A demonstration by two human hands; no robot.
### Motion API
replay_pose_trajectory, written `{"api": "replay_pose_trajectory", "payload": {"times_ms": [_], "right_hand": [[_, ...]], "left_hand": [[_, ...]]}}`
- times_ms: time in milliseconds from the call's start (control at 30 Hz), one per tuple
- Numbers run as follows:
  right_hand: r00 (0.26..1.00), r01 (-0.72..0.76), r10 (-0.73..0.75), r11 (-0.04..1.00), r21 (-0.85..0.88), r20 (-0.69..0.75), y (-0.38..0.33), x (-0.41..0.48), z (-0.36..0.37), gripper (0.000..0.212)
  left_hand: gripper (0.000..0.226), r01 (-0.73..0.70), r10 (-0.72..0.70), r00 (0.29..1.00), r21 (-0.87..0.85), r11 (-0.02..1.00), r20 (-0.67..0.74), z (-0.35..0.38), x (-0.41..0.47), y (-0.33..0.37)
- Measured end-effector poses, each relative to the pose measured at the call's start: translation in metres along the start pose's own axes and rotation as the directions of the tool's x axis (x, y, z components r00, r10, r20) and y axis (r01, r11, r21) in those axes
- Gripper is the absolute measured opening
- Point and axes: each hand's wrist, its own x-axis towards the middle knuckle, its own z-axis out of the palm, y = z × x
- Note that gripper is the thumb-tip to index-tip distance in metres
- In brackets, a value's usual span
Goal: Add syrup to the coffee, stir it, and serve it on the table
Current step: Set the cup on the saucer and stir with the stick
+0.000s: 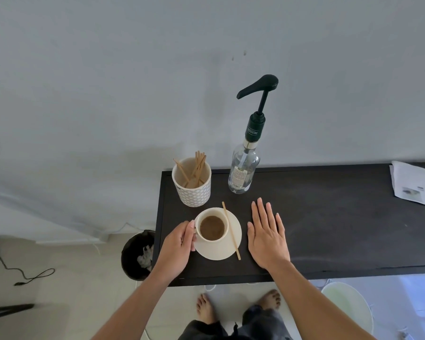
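A cream cup of coffee (212, 227) stands on a cream saucer (225, 250) near the left end of the black table (329, 229). A wooden stir stick (231, 230) lies across the saucer's right side, its lower end past the rim. My left hand (176, 249) grips the cup at its left side, where the handle is hidden. My right hand (266, 236) lies flat on the table just right of the saucer, fingers spread, holding nothing. Behind it stands a clear syrup bottle (243, 170) with a dark green pump (258, 89).
A patterned mug (192, 190) holding several wooden stir sticks stands behind the cup at the table's left edge. Papers (415, 185) lie at the far right. A black waste bin (138, 256) sits on the floor left of the table; a cable lies further left.
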Motion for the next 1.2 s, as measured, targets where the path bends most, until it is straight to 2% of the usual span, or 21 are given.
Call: {"api": "replay_pose_trajectory", "payload": {"times_ms": [200, 333, 400, 467, 567, 600, 767, 833, 900, 1000, 1100, 1200], "right_hand": [[1.000, -0.019, 0.020, 1.000, -0.009, 0.010, 0.001, -0.001, 0.000, 0.068], [0.999, -0.021, 0.022, 1.000, -0.006, 0.030, 0.001, -0.002, -0.005, 0.068], [0.999, -0.019, 0.019, 1.000, 0.004, 0.044, 0.001, -0.002, -0.009, 0.068], [0.998, -0.016, 0.014, 1.000, 0.021, 0.067, 0.001, -0.002, -0.012, 0.068], [0.994, -0.017, 0.009, 0.997, 0.072, 0.113, 0.004, -0.002, -0.018, 0.068], [0.990, -0.020, 0.006, 0.995, 0.100, 0.138, 0.005, -0.001, -0.020, 0.069], [0.973, -0.102, 0.028, 0.941, 0.322, 0.227, 0.001, 0.005, -0.035, 0.073], [0.976, -0.161, 0.073, 0.880, 0.447, 0.207, -0.005, -0.002, -0.041, 0.072], [0.977, -0.202, 0.135, 0.825, 0.528, 0.163, -0.012, -0.017, -0.044, 0.066], [0.974, -0.225, 0.203, 0.838, 0.498, 0.099, -0.024, -0.042, -0.041, 0.056], [0.972, -0.234, 0.200, 0.872, 0.429, 0.125, -0.034, -0.059, -0.036, 0.054], [0.968, -0.248, 0.200, 0.868, 0.431, 0.153, -0.037, -0.067, -0.031, 0.045]], "left_hand": [[0.041, -0.034, 0.034, 0.999, 0.019, 0.999, 0.032, -0.001, 0.002, 0.000], [0.019, -0.050, 0.050, 0.999, 0.077, 0.996, -0.003, -0.001, 0.006, -0.004], [0.024, -0.038, 0.043, 0.998, 0.081, 0.996, -0.055, -0.001, 0.007, -0.006], [0.038, -0.075, 0.098, 0.981, 0.139, 0.987, -0.166, 0.000, 0.007, -0.013], [0.050, -0.099, 0.211, 0.939, 0.374, 0.922, -0.272, -0.002, 0.008, -0.029], [0.052, -0.094, 0.225, 0.940, 0.439, 0.893, -0.257, -0.003, 0.010, -0.034], [0.062, -0.187, 0.269, 0.963, 0.692, 0.698, -0.011, 0.003, 0.016, -0.063], [0.066, -0.178, 0.273, 0.962, 0.745, 0.643, -0.006, 0.008, 0.015, -0.069], [0.066, -0.168, 0.283, 0.959, 0.757, 0.631, -0.023, 0.012, 0.014, -0.070], [0.066, -0.162, 0.307, 0.951, 0.769, 0.618, -0.047, 0.014, 0.015, -0.071], [0.065, -0.156, 0.315, 0.947, 0.771, 0.617, -0.061, 0.014, 0.015, -0.072], [0.065, -0.159, 0.315, 0.948, 0.774, 0.613, -0.054, 0.014, 0.013, -0.070]]}}
